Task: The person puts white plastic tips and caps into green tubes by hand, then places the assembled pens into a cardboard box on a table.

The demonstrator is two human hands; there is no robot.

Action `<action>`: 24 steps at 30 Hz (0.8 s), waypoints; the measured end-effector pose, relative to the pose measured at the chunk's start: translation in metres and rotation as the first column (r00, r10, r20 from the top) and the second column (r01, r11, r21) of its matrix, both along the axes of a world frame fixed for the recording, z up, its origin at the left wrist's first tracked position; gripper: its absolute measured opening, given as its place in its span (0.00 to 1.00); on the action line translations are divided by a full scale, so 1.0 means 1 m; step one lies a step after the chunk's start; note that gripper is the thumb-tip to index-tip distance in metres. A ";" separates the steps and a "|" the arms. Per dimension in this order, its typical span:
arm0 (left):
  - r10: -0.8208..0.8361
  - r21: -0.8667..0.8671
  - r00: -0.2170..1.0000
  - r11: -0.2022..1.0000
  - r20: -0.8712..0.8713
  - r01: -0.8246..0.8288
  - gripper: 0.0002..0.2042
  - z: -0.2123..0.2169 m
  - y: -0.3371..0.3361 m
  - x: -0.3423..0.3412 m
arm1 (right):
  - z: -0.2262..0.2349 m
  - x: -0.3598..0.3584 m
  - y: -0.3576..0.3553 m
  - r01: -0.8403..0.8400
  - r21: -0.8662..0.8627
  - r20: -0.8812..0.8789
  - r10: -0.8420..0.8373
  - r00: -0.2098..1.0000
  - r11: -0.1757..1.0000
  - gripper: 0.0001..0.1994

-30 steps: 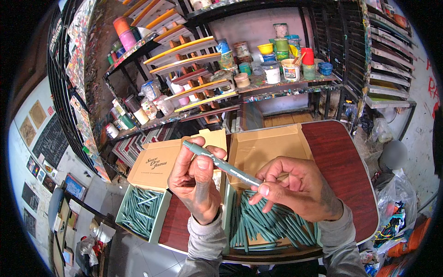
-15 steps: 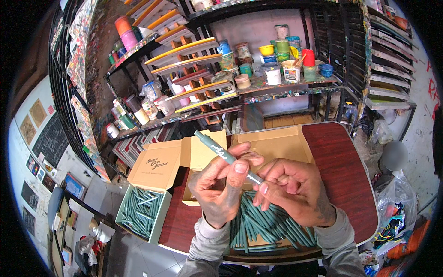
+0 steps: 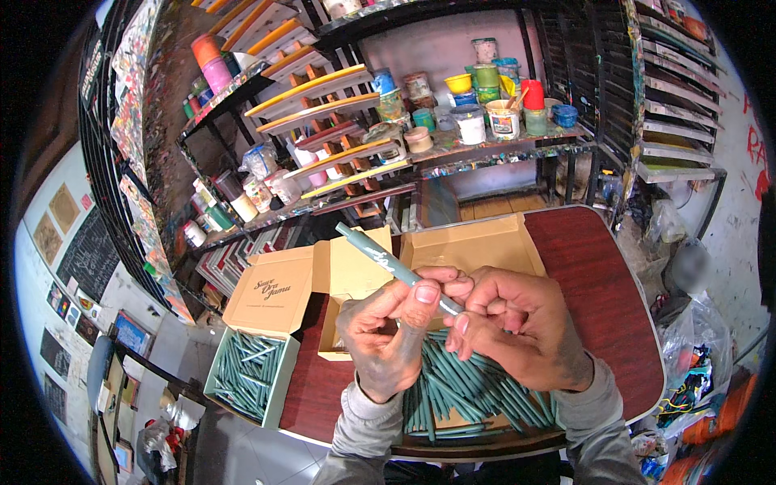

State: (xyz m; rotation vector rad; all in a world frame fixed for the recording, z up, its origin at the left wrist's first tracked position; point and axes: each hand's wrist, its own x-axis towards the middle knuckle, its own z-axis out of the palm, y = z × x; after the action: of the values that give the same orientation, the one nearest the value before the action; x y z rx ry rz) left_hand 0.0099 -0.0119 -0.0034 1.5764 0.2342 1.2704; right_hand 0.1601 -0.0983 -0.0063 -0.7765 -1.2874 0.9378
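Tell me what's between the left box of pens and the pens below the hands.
In the head view: dark red tabletop, with an open cardboard box farther back; the left hand and grey sleeve hide part.

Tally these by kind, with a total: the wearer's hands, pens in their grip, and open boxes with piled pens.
Left hand and right hand: 2
Held pen: 1
Left box and right box: 2
Total: 5

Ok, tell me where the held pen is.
Near the centre of the head view, the pen is held by the left hand and right hand, above the pen pile, its free end toward the upper left.
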 end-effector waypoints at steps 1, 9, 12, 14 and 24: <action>0.017 0.015 1.000 1.000 0.026 -0.017 0.13 -0.001 0.000 0.001 | -0.002 0.000 0.002 -0.010 0.024 0.005 0.010 1.000 1.000 0.05; 0.133 0.051 0.989 0.989 0.065 -0.137 0.13 0.000 0.002 0.000 | -0.005 0.001 0.008 -0.047 0.093 0.067 0.041 0.997 0.995 0.05; 0.126 0.048 0.991 0.991 0.044 -0.128 0.12 0.003 0.003 -0.001 | -0.006 0.001 0.009 -0.105 0.058 0.027 0.103 0.994 0.993 0.05; 0.119 0.046 0.992 0.992 0.045 -0.121 0.12 0.003 0.003 -0.001 | -0.007 0.004 0.008 -0.147 0.018 0.016 0.147 0.989 0.989 0.05; 0.092 0.001 0.995 0.996 0.026 -0.092 0.12 0.000 0.005 0.002 | -0.005 0.005 0.010 -0.112 0.036 0.023 0.112 0.993 0.993 0.06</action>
State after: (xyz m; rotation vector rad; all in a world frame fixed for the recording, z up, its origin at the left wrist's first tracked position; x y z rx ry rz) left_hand 0.0118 -0.0068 -0.0037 1.5657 0.2922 1.3616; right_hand 0.1655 -0.0885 -0.0113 -0.6921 -1.3748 0.9942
